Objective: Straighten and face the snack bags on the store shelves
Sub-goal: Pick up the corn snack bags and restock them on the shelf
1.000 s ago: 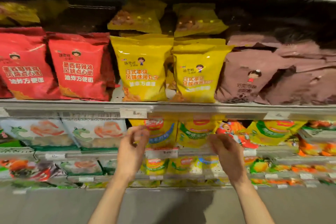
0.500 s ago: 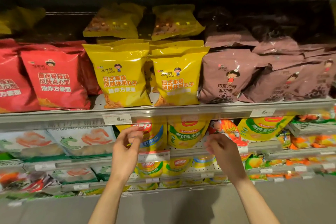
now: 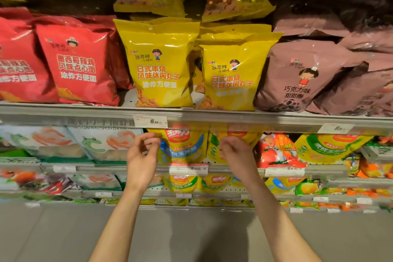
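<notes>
Two yellow corn snack bags hang side by side under the second shelf. My left hand (image 3: 143, 156) pinches the top left corner of the left corn bag (image 3: 184, 148), which has a blue band. My right hand (image 3: 236, 152) has its back to me, with the fingers curled on the top of the right corn bag (image 3: 238, 134). That hand hides most of the right bag's front. On the shelf above, two yellow snack bags (image 3: 158, 64) (image 3: 231, 72) stand upright and face forward.
Red bags (image 3: 78, 66) stand left of the yellow ones, and brown bags (image 3: 297, 74) lean in a loose pile to the right. A price rail (image 3: 255, 120) runs just above my hands. White bags (image 3: 102, 144) and an orange-red bag (image 3: 278, 149) flank the corn bags. More shelves sit below.
Both hands have stayed at the tops of the two corn bags and drawn a little closer together. The view has moved nearer and shifted left.
</notes>
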A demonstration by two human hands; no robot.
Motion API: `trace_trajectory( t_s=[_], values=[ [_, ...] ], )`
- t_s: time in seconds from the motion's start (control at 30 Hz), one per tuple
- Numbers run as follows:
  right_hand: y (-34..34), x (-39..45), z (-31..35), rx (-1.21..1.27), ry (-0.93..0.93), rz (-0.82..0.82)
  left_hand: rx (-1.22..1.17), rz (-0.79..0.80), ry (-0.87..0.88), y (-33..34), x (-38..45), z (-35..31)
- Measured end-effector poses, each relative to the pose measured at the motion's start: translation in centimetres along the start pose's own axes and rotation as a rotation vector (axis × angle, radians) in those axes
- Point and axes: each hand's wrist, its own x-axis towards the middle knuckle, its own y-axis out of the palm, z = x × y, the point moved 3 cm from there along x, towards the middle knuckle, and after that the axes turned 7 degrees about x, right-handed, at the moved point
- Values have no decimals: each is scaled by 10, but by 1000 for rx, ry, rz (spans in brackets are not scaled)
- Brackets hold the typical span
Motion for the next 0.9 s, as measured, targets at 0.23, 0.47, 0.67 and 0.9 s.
trace_trajectory(
  t_s=[0.23, 0.47, 0.67, 0.9],
  values=[
    [-44, 17, -8, -81, -47, -132, 113, -74, -117, 14, 4, 24],
    [-18, 22, -9, -45, -5, 57, 107, -107, -139, 21, 6, 14],
    [35, 25, 17, -65, -108, 40, 130, -66, -73, 19, 21, 6],
    [48, 29, 16, -11, -46, 24, 96, -75, -79, 14, 35, 1]
  ],
)
